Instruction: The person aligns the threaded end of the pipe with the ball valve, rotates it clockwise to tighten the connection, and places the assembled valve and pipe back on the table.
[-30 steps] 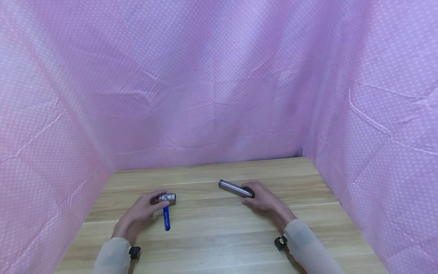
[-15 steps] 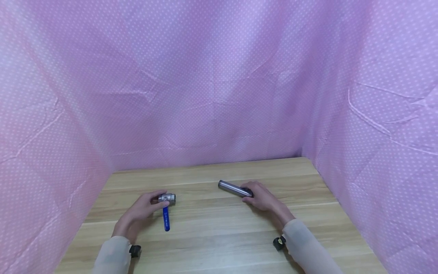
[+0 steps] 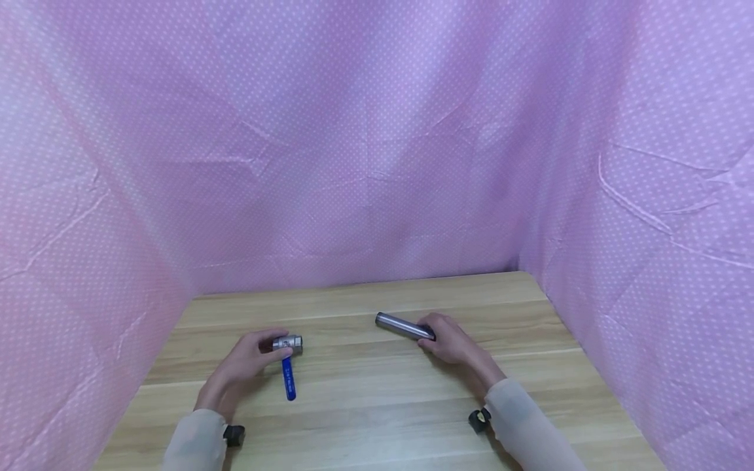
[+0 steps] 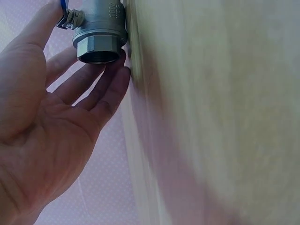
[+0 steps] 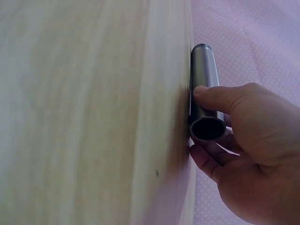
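A metal ball valve (image 3: pixel 288 343) with a blue lever (image 3: pixel 289 379) lies at the left on the wooden table. My left hand (image 3: pixel 250 355) holds it from the left, its thumb by the base of the lever. In the left wrist view the valve's hexagonal open end (image 4: pixel 99 49) faces the camera, and the fingers reach behind the body. On the right, my right hand (image 3: pixel 450 338) grips the near end of a smooth metal pipe (image 3: pixel 400 324). The right wrist view shows the thumb (image 5: pixel 208 96) on top of the pipe, close to its open end; the other fingers are partly hidden.
A light wooden table (image 3: pixel 353 418) carries both parts, with bare wood between the hands. Pink dotted cloth (image 3: pixel 365 163) hangs behind the table and along both sides. A small black device (image 3: pixel 233 436) is strapped at each wrist.
The free end of the blue lever has shifted very slightly to the right. Both hands have stayed nearly still on the valve and the pipe.
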Demonstrator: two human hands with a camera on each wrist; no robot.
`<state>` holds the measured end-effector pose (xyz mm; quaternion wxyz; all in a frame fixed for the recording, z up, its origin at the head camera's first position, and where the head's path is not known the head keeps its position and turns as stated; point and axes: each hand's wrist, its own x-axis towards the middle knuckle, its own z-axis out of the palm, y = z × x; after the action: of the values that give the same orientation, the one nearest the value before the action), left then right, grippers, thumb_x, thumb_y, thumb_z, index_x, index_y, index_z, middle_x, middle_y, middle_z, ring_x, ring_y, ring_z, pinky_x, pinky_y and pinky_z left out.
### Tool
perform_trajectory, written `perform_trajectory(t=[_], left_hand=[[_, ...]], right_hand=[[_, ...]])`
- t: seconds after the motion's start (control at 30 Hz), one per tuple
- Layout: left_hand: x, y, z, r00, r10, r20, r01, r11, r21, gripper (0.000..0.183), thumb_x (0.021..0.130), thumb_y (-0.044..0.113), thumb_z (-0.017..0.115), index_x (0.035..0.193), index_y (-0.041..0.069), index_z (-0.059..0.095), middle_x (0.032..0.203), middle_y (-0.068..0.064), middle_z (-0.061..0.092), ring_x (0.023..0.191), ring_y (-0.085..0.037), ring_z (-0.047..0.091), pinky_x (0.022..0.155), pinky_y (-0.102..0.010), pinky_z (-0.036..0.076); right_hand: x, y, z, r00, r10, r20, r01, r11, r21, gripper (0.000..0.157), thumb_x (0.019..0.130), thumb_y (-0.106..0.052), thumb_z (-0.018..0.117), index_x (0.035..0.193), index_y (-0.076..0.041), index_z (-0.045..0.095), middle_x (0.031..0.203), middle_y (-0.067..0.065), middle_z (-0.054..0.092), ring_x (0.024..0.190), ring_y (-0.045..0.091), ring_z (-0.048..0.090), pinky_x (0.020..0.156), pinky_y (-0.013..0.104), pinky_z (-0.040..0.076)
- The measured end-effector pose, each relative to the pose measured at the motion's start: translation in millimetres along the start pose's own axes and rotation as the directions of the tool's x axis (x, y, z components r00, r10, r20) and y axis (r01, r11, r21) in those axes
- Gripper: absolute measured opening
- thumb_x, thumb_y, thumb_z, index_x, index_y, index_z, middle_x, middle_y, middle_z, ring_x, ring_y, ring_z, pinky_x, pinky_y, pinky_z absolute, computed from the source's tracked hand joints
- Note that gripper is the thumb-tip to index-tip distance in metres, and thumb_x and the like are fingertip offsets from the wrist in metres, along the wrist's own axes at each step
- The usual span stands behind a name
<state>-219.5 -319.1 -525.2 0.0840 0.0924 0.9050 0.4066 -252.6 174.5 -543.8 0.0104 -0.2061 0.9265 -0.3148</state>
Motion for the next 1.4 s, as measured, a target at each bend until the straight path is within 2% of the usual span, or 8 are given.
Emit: perform_trajectory(t=[0.13,0.33,0.57,0.77,1.0,1.2,1.3,1.4], left_hand=[[-0.5,0.7,3.3,0.999,-0.023,-0.037,0.022,0.999,-0.043,0.066,0.1,0.04,0.087,0.153,0.005,0.067,0.126,-0.013,0.081,0.108,-0.022,0.074,0.077,-0.022,0.065],[-1.4,3.7,6.5,0.993,-0.094,-0.065,0.087,0.991,-0.1,0.073,0.098,0.043,0.09,0.155,0.004,0.065,0.138,-0.02,0.078,0.126,-0.038,0.077,0.079,-0.032,0.07],[-0.2,5.6,11.6,0.987,-0.107,-0.12,0.096,0.991,-0.096,0.07,0.095,0.038,0.093,0.15,0.001,0.069,0.136,-0.02,0.08,0.122,-0.031,0.079,0.089,-0.018,0.066],[1.4,8.7,14.7,0.976,-0.166,-0.141,0.142,0.976,-0.167,0.072,0.093,0.038,0.096,0.149,0.001,0.07,0.133,-0.02,0.081,0.119,-0.027,0.078,0.082,-0.019,0.064],[4.5,12.8,20.3,0.964,-0.218,-0.152,0.17,0.946,-0.274,0.076,0.091,0.041,0.097,0.153,0.006,0.068,0.141,-0.017,0.076,0.122,-0.022,0.072,0.094,-0.014,0.061],[4.1,26.3,22.5,0.968,-0.191,-0.166,0.139,0.95,-0.28,0.079,0.092,0.048,0.094,0.156,0.012,0.067,0.151,-0.017,0.072,0.137,-0.032,0.069,0.1,-0.016,0.058],[2.5,36.6,23.1,0.975,-0.14,-0.175,0.088,0.957,-0.276,0.072,0.095,0.046,0.092,0.155,0.015,0.068,0.154,-0.016,0.071,0.145,-0.037,0.066,0.106,-0.023,0.056],[1.5,48.9,24.7,0.978,-0.098,-0.185,0.04,0.954,-0.298,0.067,0.096,0.042,0.092,0.154,0.018,0.069,0.154,-0.013,0.071,0.149,-0.037,0.063,0.118,-0.036,0.055]], right_hand=[[-0.9,-1.0,0.7,0.999,0.047,-0.015,-0.047,0.998,0.029,0.026,0.102,-0.011,0.081,0.127,-0.005,0.077,0.122,0.011,0.077,0.109,0.022,0.072,0.104,0.051,0.068],[-1.6,-0.1,-0.8,0.996,0.038,-0.081,-0.034,0.998,0.054,0.022,0.105,-0.011,0.079,0.126,-0.006,0.077,0.116,0.007,0.078,0.1,0.014,0.069,0.094,0.038,0.067],[-5.8,-0.8,-2.4,0.986,0.074,-0.152,-0.047,0.984,0.173,0.032,0.104,-0.014,0.08,0.134,-0.004,0.076,0.113,0.01,0.08,0.087,0.011,0.067,0.077,0.022,0.062],[-12.4,-1.7,-2.8,0.975,0.119,-0.189,-0.068,0.964,0.256,0.037,0.104,-0.016,0.081,0.139,-0.004,0.075,0.116,0.013,0.08,0.084,0.014,0.067,0.074,0.021,0.064],[-22.5,-7.8,-8.5,0.958,0.227,-0.173,-0.143,0.908,0.395,0.038,0.107,-0.019,0.078,0.143,-0.011,0.072,0.126,0.013,0.079,0.099,0.022,0.075,0.085,0.023,0.07],[-28.8,-11.2,-22.1,0.948,0.262,-0.179,-0.139,0.849,0.51,0.035,0.107,-0.02,0.077,0.141,-0.014,0.072,0.126,0.014,0.079,0.1,0.037,0.074,0.073,0.033,0.072],[-30.4,-12.4,-29.8,0.945,0.187,-0.267,-0.05,0.892,0.45,0.036,0.105,-0.016,0.08,0.139,-0.007,0.074,0.123,0.017,0.081,0.103,0.034,0.077,0.081,0.028,0.073],[-31.2,-14.2,-37.3,0.921,0.076,-0.381,0.075,0.928,0.366,0.036,0.101,-0.006,0.083,0.135,0.001,0.075,0.12,0.022,0.082,0.106,0.024,0.08,0.091,0.017,0.071]])
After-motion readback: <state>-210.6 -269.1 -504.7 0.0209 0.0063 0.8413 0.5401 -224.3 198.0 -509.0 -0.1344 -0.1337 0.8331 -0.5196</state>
